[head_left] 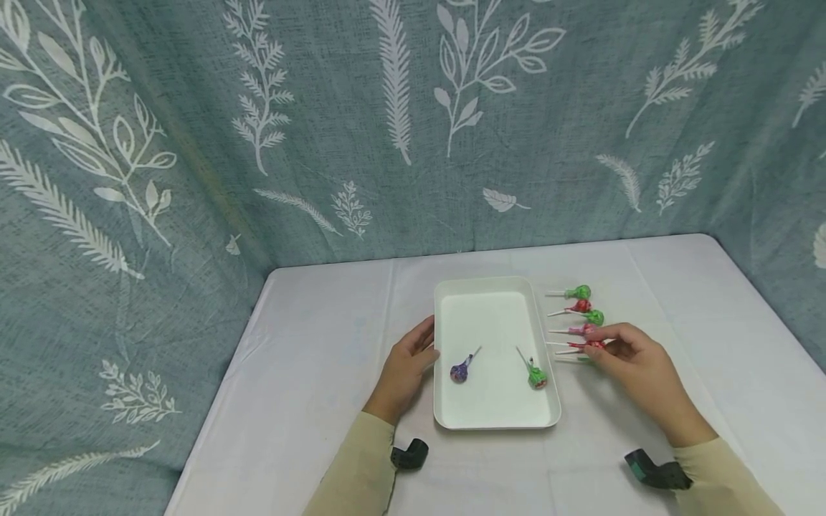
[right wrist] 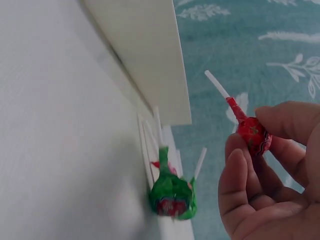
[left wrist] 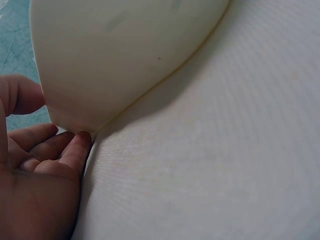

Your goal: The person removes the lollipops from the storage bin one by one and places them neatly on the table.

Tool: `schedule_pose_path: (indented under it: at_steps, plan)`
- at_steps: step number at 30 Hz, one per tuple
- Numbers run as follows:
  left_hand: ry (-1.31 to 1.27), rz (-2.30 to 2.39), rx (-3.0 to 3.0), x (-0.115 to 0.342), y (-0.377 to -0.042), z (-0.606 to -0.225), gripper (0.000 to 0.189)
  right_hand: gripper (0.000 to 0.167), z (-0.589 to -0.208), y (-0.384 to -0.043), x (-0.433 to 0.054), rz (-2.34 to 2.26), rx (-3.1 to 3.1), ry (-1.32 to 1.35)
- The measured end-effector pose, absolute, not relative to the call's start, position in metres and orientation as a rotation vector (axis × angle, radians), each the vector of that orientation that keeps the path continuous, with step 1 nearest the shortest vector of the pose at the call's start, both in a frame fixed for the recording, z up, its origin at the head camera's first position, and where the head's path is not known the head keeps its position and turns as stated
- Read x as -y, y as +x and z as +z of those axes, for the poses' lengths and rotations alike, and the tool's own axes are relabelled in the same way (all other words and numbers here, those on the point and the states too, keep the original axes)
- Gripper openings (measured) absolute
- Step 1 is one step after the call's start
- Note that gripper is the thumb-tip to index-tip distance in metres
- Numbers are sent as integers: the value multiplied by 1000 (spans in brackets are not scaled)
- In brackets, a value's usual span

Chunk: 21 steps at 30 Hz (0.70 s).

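Observation:
A white tray [head_left: 497, 344] lies on the table with a purple-wrapped lollipop [head_left: 459, 372] and a green-wrapped lollipop [head_left: 537, 377] inside. My left hand [head_left: 401, 373] holds the tray's left side. In the left wrist view its thumb [left wrist: 27, 95] touches the rim, while the other fingers bend against the tray's lower edge. Right of the tray, my right hand [head_left: 635, 369] pinches a red-wrapped lollipop [right wrist: 254, 135] by its candy head, the white stick pointing away from the palm. Several wrapped lollipops lie beside the tray, including a green one [right wrist: 172, 197] near the right hand; some are partly hidden.
The row beside the tray includes a green lollipop [head_left: 581, 292] at the back, with sticks pointing left toward the tray. A white cloth [head_left: 323, 358] covers the table. Blue-green leaf-patterned curtains [head_left: 348, 129] hang behind and at the sides.

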<state>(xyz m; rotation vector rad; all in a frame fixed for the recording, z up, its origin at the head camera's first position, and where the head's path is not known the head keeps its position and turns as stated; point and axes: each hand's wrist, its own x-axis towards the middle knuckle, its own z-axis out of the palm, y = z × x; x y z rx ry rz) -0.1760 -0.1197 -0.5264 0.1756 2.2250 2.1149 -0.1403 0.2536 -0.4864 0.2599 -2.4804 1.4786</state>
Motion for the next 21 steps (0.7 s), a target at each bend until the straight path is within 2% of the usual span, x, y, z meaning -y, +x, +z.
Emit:
schedule_pose_path:
  at_steps: [21]
  plan:
    - [177, 2129, -2206, 119, -176, -525, 64, 27, -495, -128, -274, 1436, 2670, 88]
